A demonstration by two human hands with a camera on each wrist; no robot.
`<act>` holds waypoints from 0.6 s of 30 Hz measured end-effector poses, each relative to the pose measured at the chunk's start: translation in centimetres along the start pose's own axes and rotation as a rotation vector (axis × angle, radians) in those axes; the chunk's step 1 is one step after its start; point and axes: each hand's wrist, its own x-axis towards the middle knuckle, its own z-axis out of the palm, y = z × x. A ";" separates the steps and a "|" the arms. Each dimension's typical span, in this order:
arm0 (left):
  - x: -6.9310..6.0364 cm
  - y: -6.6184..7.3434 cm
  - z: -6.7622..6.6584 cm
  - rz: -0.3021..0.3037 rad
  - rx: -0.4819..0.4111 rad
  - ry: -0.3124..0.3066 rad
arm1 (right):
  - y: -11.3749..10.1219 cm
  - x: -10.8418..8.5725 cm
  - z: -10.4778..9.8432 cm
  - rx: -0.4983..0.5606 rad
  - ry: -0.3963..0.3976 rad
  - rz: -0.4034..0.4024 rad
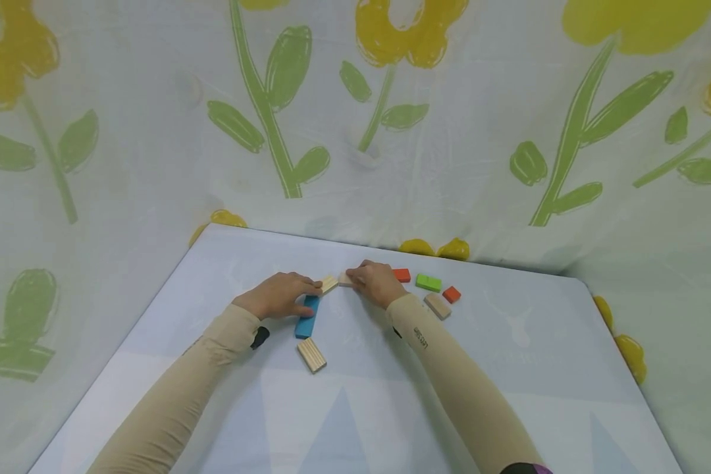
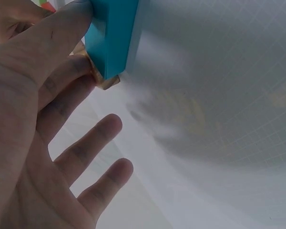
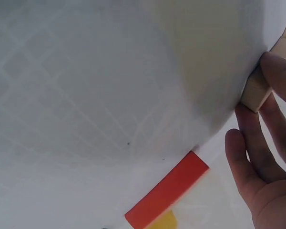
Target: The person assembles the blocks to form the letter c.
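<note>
The left hand lies at the blue block, thumb against it, while its forefingers touch a striped wooden block at the far end. In the left wrist view the thumb of the left hand meets the blue block; two other fingers are spread out straight. The right hand pinches a pale wooden block beside the striped one. The right wrist view shows this pale block between thumb and fingers of the right hand, its far end near another wooden piece.
Right of the right hand lie a red block, a green block, a small red block and a pale wooden block. Another striped block sits below the blue one. A flowered curtain stands behind the white table.
</note>
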 end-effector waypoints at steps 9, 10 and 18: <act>0.0 0.1 0.0 -0.020 0.006 -0.002 | -0.2 -0.1 -0.3 0.021 -0.030 0.038; 0.0 0.1 0.1 -0.021 0.007 -0.002 | -0.2 0.0 -0.3 0.024 -0.035 0.039; 0.1 -0.1 0.3 -0.016 0.020 -0.002 | 0.0 0.1 -0.4 0.023 -0.056 0.022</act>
